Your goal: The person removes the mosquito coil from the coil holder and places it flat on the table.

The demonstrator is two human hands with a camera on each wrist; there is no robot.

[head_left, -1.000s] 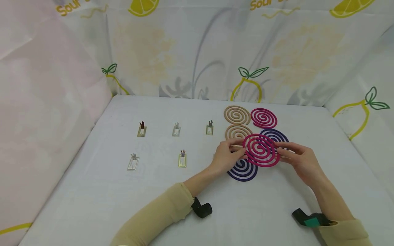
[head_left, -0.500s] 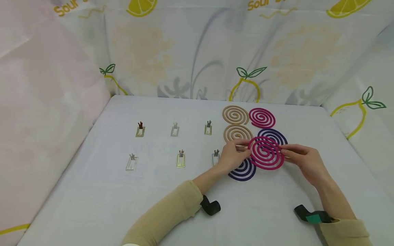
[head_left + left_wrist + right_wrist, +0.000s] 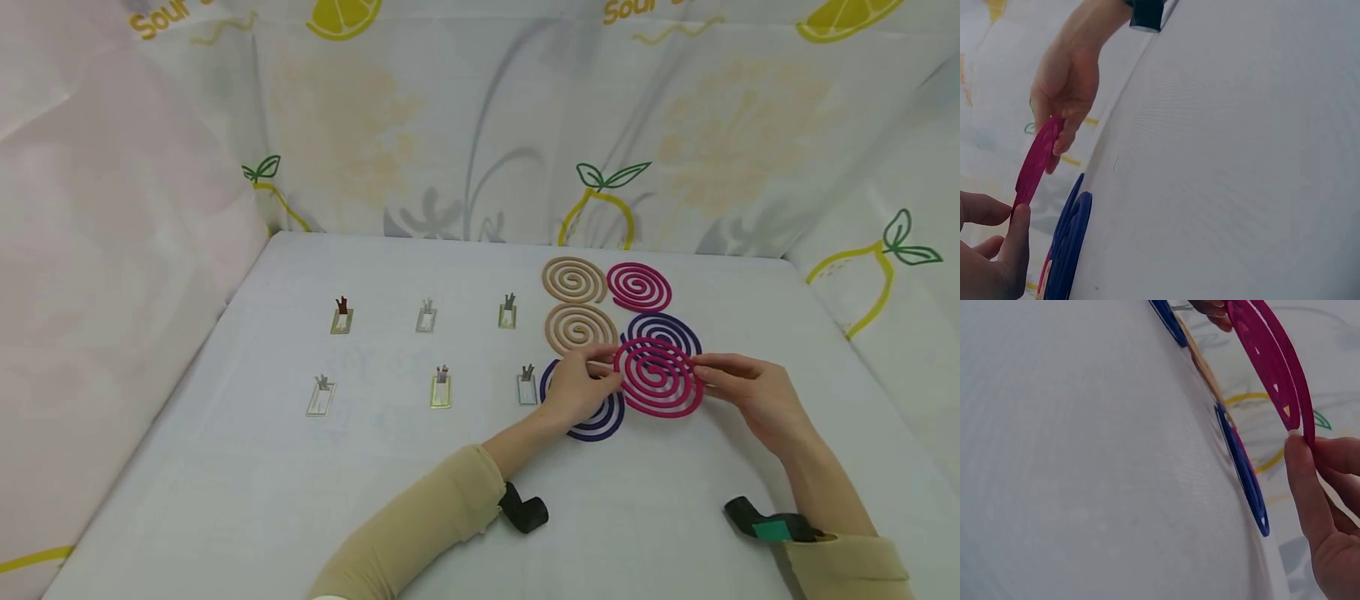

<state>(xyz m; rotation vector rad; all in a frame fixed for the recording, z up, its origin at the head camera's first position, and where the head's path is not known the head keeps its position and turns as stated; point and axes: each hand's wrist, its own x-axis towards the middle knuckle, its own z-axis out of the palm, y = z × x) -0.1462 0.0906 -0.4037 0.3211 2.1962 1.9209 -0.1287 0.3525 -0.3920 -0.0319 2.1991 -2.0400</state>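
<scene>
A pink mosquito coil [image 3: 655,377] hangs over the table, held by both hands. My left hand [image 3: 576,390] pinches its left edge between thumb and fingers, and my right hand [image 3: 759,400] pinches the right edge. Seen edge-on in the left wrist view, this pink coil [image 3: 1040,162] is raised clear of the table. Beneath and behind it lies a dark blue coil [image 3: 662,315], partly hidden. Another dark blue coil [image 3: 594,437] lies flat under my left wrist, partly covered by the hand.
Two tan coils [image 3: 573,280] and a second pink coil [image 3: 638,285] lie flat farther back. To the left, several small rectangular metal stands with upright prongs [image 3: 441,390] are set in two rows on the white table [image 3: 300,508]. Printed cloth [image 3: 450,108] hangs behind.
Both hands have carried the pink coil to the right and slightly nearer the front. The left forearm has shifted right, uncovering a metal stand and more of the tan coil.
</scene>
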